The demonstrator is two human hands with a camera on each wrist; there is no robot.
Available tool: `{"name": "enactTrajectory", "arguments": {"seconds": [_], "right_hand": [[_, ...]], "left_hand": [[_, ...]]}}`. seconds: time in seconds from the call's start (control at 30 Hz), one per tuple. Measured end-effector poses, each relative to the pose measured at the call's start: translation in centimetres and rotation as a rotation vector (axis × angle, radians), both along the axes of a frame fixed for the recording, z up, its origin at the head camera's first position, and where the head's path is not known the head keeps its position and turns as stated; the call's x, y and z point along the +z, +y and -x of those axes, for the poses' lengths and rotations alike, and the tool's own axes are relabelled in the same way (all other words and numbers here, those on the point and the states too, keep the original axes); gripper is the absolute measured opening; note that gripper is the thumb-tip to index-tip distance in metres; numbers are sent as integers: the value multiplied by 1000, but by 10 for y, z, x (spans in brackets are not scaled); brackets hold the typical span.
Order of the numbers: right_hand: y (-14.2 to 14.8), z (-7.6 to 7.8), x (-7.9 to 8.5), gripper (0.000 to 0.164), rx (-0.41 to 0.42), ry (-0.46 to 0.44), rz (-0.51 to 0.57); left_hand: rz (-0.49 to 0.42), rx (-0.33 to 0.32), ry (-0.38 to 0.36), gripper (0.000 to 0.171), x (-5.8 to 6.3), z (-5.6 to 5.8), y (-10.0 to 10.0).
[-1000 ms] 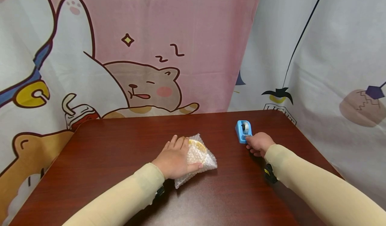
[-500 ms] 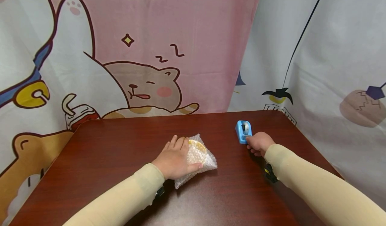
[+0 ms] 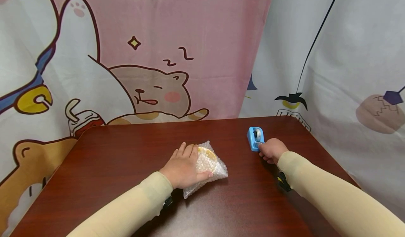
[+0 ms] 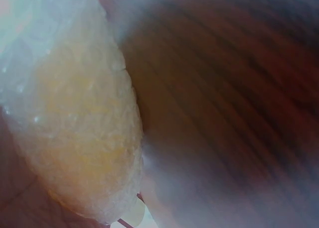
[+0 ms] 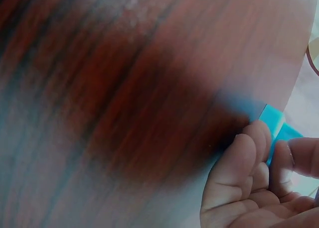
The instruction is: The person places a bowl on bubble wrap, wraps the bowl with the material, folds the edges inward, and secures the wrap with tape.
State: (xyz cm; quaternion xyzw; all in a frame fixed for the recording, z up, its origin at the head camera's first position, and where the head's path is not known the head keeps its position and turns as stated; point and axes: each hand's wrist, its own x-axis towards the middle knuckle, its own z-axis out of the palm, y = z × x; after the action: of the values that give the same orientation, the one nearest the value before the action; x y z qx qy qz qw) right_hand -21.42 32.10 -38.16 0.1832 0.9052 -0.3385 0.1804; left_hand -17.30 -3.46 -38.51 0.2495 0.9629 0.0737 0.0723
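My left hand (image 3: pixel 181 168) lies over the left side of a bubble-wrapped packet (image 3: pixel 206 163), its fingers straight and its thumb across the top. Something round and yellow-orange shows through the clear wrap, and in the left wrist view the packet (image 4: pixel 84 113) looks thick and rounded. Over on the right stands a small light-blue tape dispenser (image 3: pixel 253 138) with a roll of tape in it. At the dispenser's near, cutter end my right hand (image 3: pixel 272 150) has its fingers curled, thumb and forefinger pinching the tape end; the right wrist view shows these fingertips right against the blue body (image 5: pixel 271 119).
Both things rest on a dark red-brown wooden table (image 3: pixel 126 152). A cartoon-printed curtain (image 3: pixel 215 54) hangs behind the far edge and along the right side. A bare stretch of tabletop lies between the packet and the dispenser.
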Motion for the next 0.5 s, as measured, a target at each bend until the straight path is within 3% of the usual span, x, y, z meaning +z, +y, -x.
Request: {"name": "enactTrajectory", "arguments": {"seconds": [0.5], "right_hand": [[0, 0, 2, 34, 32, 10, -13]], "left_hand": [[-6, 1, 1, 115, -2, 1, 0]]}}
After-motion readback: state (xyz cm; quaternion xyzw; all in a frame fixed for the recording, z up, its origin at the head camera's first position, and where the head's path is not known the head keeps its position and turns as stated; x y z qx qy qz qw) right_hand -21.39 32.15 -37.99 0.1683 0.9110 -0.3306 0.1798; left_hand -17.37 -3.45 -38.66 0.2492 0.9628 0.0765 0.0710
